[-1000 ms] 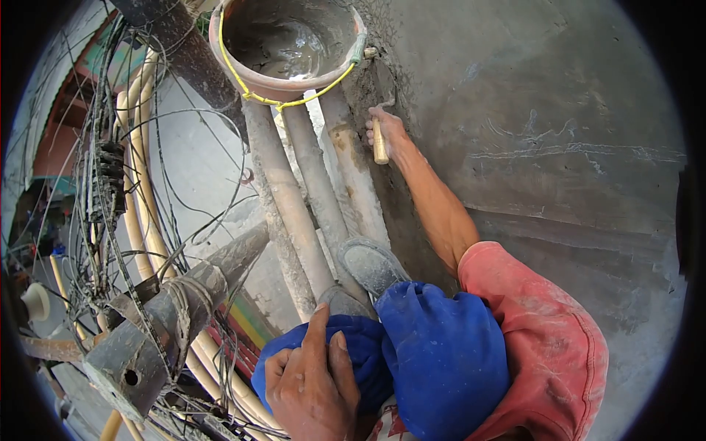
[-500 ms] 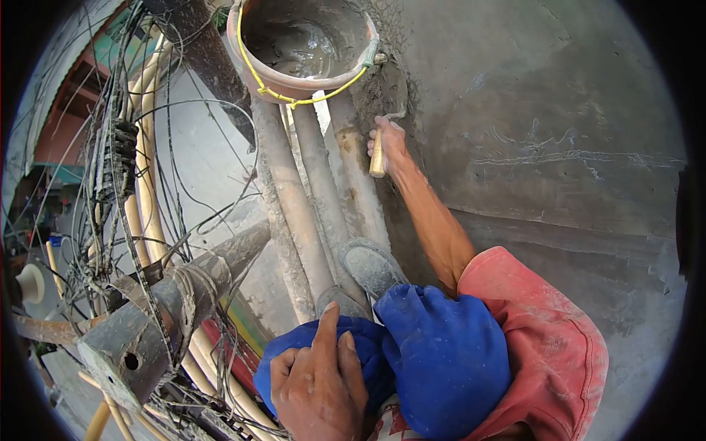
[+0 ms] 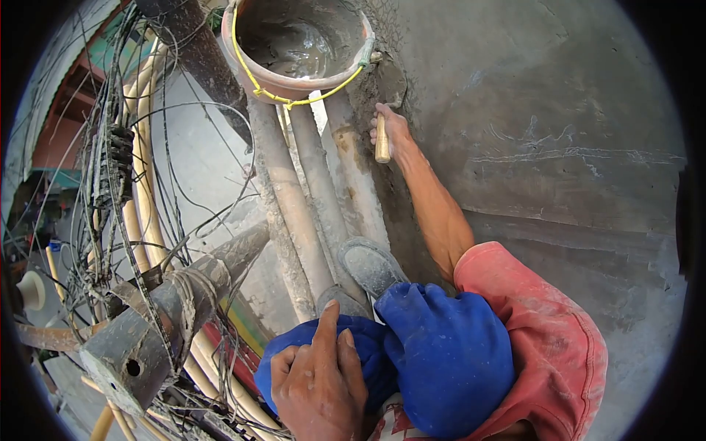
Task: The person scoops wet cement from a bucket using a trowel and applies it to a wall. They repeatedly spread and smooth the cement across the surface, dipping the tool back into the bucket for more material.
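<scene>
My right hand is wrapped around the wooden handle of a trowel, at the end of my stretched arm. The trowel's blade lies along the wall's edge just right of the bucket and is coated in grey mortar, so its outline is hard to make out. Above, a bucket with a yellow cord handle holds wet mortar. Low in the view, my left hand is over my blue trouser leg, index finger and thumb extended, other fingers curled, with nothing visible in it.
Grey plastered wall fills the right side. My shoes rest on mortar-stained poles running toward the bucket. On the left are tangled cables, yellowish pipes and a thick metal tube with an open end.
My right hand and the trowel have moved slightly up along the wall's edge, and the handle has tilted a little. My left hand stays in place. The view has shifted slightly.
</scene>
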`<state>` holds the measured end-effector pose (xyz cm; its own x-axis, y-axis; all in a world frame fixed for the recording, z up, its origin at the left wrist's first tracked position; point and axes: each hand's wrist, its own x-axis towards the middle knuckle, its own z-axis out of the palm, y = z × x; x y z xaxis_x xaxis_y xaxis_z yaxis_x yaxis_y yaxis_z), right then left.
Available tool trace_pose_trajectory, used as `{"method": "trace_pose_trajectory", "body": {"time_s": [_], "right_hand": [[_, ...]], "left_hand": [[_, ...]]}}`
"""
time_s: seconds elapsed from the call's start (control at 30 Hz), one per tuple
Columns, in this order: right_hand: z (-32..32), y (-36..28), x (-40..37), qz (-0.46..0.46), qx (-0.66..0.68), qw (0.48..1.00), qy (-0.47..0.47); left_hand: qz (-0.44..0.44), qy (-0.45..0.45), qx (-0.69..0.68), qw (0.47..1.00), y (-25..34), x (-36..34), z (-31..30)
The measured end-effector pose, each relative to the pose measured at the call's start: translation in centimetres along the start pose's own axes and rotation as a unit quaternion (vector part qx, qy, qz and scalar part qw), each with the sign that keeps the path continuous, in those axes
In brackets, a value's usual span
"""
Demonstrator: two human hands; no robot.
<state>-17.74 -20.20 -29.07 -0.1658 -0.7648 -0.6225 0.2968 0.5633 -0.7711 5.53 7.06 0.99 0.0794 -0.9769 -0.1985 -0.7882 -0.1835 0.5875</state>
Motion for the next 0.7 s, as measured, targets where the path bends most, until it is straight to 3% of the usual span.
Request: {"method": "trace_pose_trajectory", "body": {"time_s": [0.23,0.47,0.7], "right_hand": [[-0.2,2.9,-5.2,-0.004,-0.017,1.000,0.023],[0.6,1.2,-3.4,-0.022,-0.092,0.995,0.036],[0.6,2.0,-3.6,-0.034,-0.181,0.981,0.061]], "left_hand": [[0.014,0.013,-0.014,1.000,-0.2,-0.2,-0.1],[-0.025,-0.023,0.025,0.999,0.3,-0.5,-0.3],[-0.011,0.012,-0.008,1.000,-0.2,-0.4,0.0]]}}
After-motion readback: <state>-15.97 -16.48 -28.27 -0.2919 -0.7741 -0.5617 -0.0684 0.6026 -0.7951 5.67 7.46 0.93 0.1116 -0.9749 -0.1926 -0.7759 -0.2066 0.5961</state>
